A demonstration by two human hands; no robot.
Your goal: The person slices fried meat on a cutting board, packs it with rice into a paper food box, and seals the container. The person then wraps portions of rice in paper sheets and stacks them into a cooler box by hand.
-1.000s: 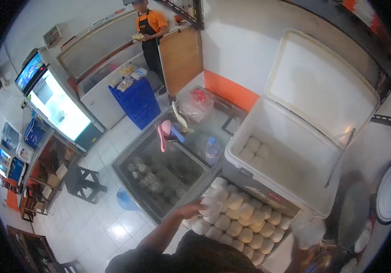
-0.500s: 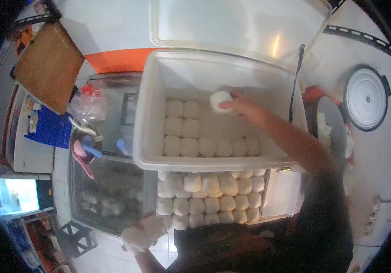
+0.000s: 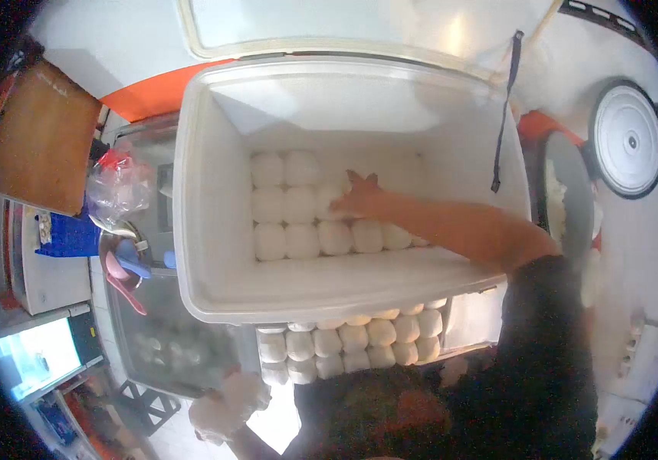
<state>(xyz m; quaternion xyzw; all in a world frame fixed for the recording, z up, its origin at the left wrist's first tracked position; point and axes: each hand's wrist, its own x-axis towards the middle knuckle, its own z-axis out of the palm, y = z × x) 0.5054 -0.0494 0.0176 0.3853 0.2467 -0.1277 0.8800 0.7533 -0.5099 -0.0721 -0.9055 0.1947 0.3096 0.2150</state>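
My right hand (image 3: 361, 198) reaches down into a large white cooler box (image 3: 214, 303). Its fingers are spread at the right side of a white rounded bundle (image 3: 330, 198), touching it. That bundle sits against rows of similar white bundles (image 3: 269, 205) on the box floor; my forearm covers part of the front row. At the lower left, my left hand (image 3: 231, 374) is closed around several white bundles (image 3: 225, 405), its fingers mostly hidden behind them. What the bundles are made of is not clear.
More white bundles (image 3: 356, 341) are stacked in front of the box. A black strap (image 3: 507, 115) hangs over its right side. At right are a pot with white contents (image 3: 555, 195) and a round lid (image 3: 628, 142). Ladles (image 3: 126, 268) and a plastic bag (image 3: 120, 188) lie left.
My right hand has lowered its bundle onto the box floor beside the middle row, and its fingers have spread. My left hand still holds its bundles. The view has shifted closer to the box.
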